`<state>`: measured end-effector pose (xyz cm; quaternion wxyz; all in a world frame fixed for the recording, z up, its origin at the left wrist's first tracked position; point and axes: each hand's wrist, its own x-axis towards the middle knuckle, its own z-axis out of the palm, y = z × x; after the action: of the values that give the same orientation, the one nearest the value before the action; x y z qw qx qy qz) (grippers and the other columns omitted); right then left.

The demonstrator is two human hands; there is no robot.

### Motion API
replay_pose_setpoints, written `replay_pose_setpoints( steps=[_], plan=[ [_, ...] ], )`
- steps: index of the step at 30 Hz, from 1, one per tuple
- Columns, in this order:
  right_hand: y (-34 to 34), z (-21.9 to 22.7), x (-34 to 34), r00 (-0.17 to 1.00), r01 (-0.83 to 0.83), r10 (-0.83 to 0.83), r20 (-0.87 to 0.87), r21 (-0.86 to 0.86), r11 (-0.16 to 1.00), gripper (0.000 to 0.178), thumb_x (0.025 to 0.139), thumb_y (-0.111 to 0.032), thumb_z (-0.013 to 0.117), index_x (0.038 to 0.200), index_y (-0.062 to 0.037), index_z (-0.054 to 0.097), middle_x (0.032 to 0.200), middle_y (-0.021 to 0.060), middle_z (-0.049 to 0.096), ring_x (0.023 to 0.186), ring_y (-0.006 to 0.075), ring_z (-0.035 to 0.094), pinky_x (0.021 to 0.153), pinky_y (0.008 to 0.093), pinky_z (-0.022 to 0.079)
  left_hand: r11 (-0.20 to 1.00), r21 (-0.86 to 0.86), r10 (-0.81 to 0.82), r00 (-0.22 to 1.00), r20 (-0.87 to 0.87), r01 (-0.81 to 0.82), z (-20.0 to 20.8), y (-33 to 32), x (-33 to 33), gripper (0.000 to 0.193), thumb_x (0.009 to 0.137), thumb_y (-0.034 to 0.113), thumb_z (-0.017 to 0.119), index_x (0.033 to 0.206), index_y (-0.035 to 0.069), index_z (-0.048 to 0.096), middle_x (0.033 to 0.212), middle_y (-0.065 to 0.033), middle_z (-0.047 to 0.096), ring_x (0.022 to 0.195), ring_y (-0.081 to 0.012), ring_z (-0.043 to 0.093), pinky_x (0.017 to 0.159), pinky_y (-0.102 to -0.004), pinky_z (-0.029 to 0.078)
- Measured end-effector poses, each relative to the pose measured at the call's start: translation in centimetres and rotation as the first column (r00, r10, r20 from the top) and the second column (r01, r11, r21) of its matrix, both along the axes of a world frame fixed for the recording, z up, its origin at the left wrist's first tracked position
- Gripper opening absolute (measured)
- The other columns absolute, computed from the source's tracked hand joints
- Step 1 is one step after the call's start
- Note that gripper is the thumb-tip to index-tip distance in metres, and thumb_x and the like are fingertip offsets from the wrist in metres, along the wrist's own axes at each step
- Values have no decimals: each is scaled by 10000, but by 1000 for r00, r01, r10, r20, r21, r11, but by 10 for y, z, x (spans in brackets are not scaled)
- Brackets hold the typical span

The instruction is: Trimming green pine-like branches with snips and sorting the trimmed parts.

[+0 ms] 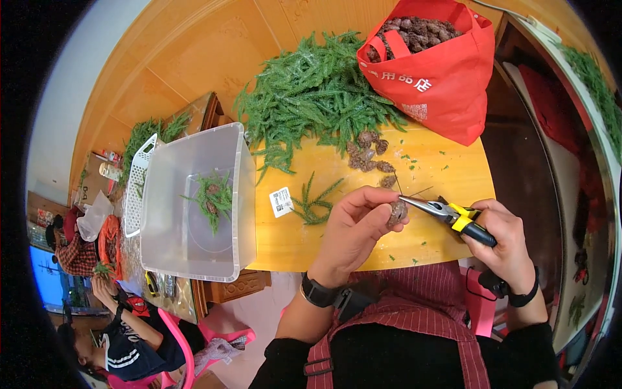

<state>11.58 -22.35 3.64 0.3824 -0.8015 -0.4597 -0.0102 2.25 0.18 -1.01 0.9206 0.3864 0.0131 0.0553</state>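
Note:
Between the thumb and fingers of my left hand (pixel 363 223) is a small brown pine cone (pixel 398 212). Thin dark wire (pixel 398 184) sticks up from it. My right hand (pixel 502 236) is wrapped round the black-and-yellow handles of needle-nose pliers (pixel 447 212), whose jaw tips reach the wire just above the cone. Whether the jaws are pressed together is too small to tell. Several loose pine cones (pixel 369 154) lie on the yellow table beyond my hands. A green artificial pine sprig (pixel 313 202) rests left of my left hand, beside a white printed card (pixel 281 201).
A big heap of green pine sprigs (pixel 317 91) covers the table's far side. The red bag (pixel 440 84) of pine cones stands at the far right. To the left, a clear plastic bin (pixel 197 246) holds a sprig with cones (pixel 212 198). Another person (pixel 129 330) sits at lower left.

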Motion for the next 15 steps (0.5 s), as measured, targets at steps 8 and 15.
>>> replay_pose_setpoints(
  steps=[8, 15],
  plan=[
    [2, -4, -4, 996, 41, -41, 77, 4, 999, 217, 681, -59, 688, 667, -11, 477, 651, 148, 517, 711, 344, 570, 666, 387, 489, 935, 233, 240, 960, 142, -268, 8, -12, 5, 202, 811, -52, 581, 1007, -14, 546, 1024, -119, 563, 857, -191, 594, 754, -299, 496],
    [6, -6, -10, 997, 73, -74, 8, 37, 997, 214, 646, -8, 670, 663, 6, 457, 711, 163, 542, 689, 316, 569, 576, 340, 446, 516, 575, 386, 772, 505, -634, 5, -17, 10, 251, 782, -128, 554, 999, -6, 527, 1056, -108, 526, 947, -158, 549, 810, -269, 473]
  ],
)
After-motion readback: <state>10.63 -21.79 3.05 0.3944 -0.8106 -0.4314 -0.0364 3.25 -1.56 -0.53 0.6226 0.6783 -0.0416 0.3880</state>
